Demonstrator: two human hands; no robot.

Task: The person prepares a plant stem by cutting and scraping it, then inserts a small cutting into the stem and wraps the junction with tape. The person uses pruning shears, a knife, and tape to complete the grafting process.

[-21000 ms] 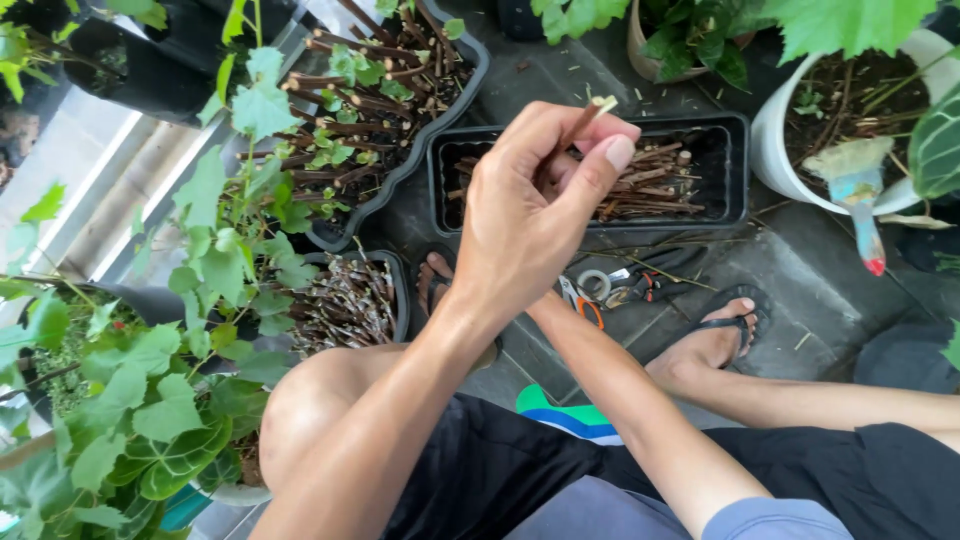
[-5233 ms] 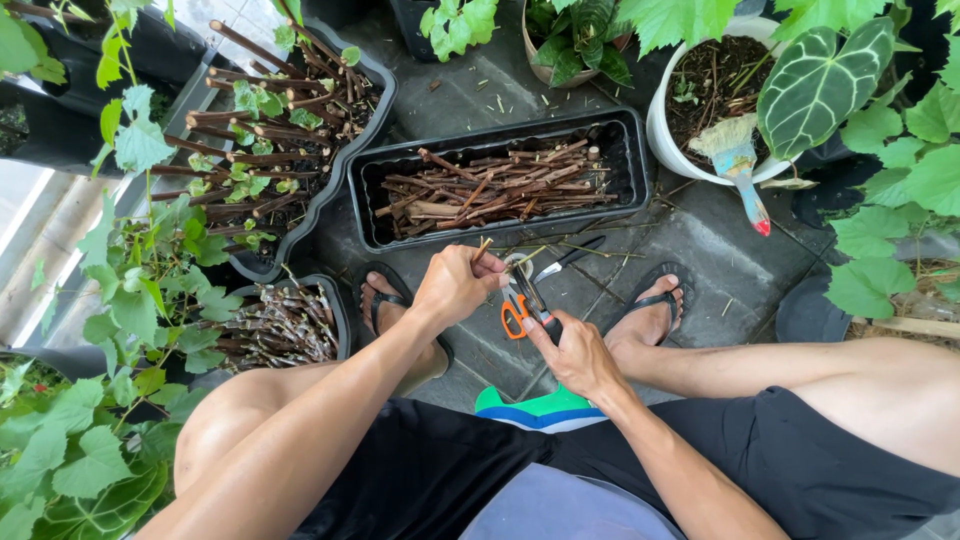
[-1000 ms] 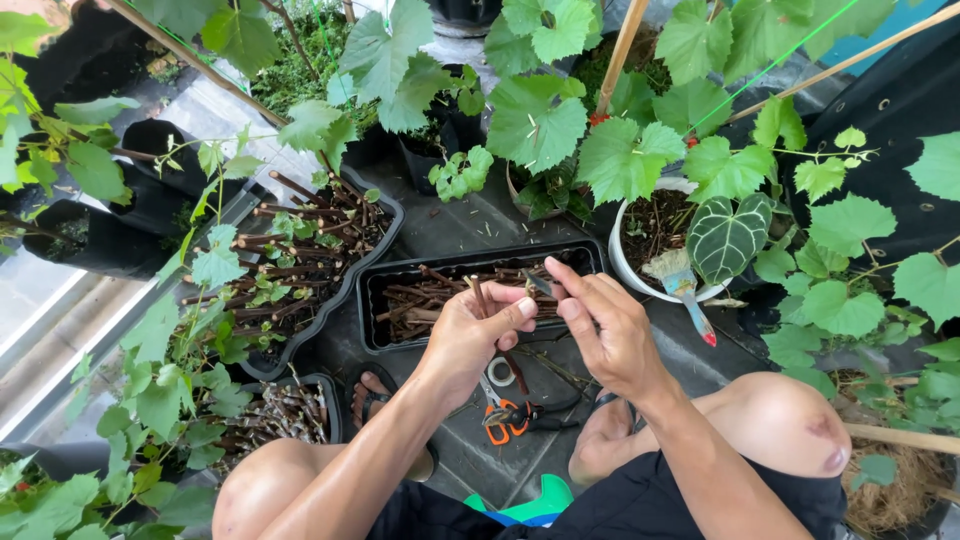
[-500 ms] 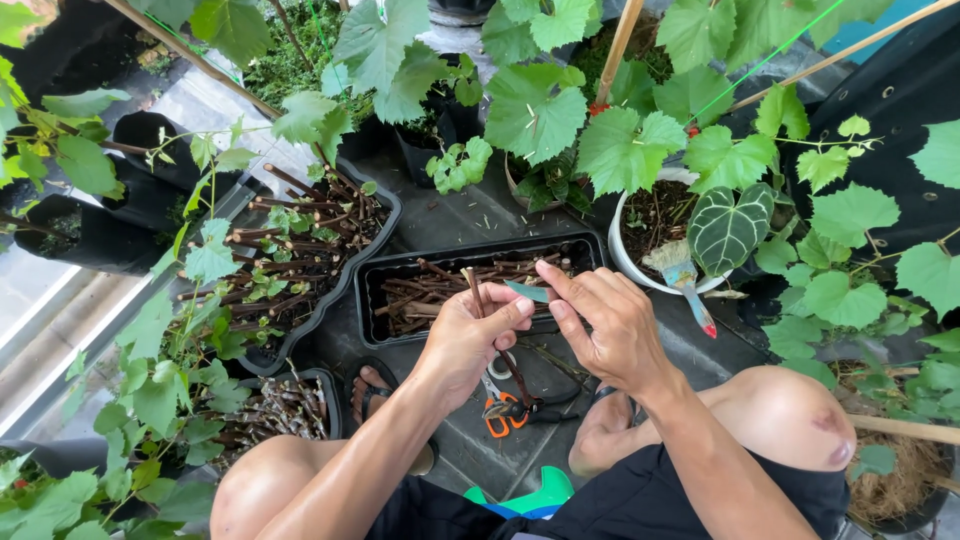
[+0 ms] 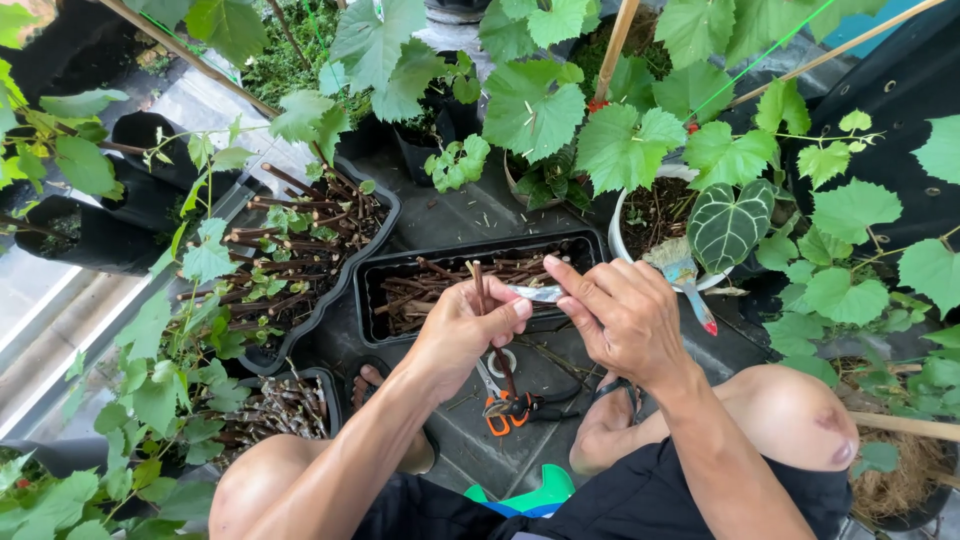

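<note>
Head view: left hand [image 5: 465, 335] grips a twig [image 5: 481, 290], right hand [image 5: 620, 315] pinches tape [image 5: 535, 293] above pruners [image 5: 510, 405].

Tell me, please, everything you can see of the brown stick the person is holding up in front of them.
The stick is a thin, dark reddish-brown woody cutting, bare of leaves, held roughly upright. Its pale cut top pokes out above the left hand, whose thumb and fingers pinch it near the upper end; its lower part runs down behind the hand towards the orange-handled pruners on the ground. A pale, shiny strip of tape stretches from the stick to the fingertips of the right hand. Behind it lies the black tray of similar cuttings.
</note>
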